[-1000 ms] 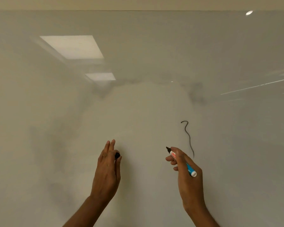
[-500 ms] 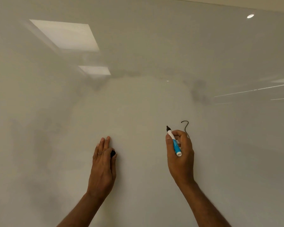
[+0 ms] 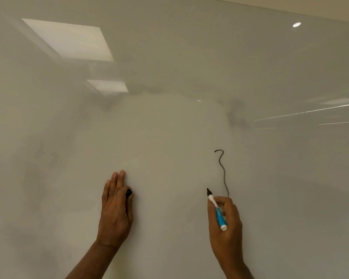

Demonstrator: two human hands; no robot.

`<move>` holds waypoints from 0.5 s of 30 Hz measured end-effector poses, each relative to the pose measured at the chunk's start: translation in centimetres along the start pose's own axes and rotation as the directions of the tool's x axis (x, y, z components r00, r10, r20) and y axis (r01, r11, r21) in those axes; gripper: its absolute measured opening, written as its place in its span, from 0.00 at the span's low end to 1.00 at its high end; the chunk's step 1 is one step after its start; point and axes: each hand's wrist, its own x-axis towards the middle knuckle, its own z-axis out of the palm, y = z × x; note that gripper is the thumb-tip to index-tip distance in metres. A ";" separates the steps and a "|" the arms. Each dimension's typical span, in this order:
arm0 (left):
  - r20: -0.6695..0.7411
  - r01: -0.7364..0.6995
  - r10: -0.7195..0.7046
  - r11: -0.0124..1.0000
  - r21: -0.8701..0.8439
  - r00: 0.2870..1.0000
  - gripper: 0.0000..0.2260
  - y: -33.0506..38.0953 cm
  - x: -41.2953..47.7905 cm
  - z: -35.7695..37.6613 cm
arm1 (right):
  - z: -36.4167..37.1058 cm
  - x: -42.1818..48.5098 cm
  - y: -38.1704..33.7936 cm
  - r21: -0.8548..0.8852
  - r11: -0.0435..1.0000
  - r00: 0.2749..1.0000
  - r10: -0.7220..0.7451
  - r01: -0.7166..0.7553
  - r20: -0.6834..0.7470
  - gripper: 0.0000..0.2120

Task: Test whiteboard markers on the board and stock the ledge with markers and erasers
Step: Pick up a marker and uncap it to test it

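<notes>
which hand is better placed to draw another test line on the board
Right. The right hand grips the uncapped marker, tip pointing up just left of the black squiggle on the whiteboard; the left hand holds only the black cap.

**Glossy board, mirrored ceiling lights**

A pale glossy board fills nearly the whole view — only a strip of beige wall shows above its top edge, upper right. It mirrors a large light panel, a smaller panel below it, a round spotlight and thin bright streaks at right.
</notes>
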 end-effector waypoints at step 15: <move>0.436 0.665 -0.783 -0.040 -0.746 0.443 0.10 12.5 2.3 -7.6 | -2.5 -6.1 -12.3 0.331 0.896 0.846 0.087 -0.297 0.525 0.11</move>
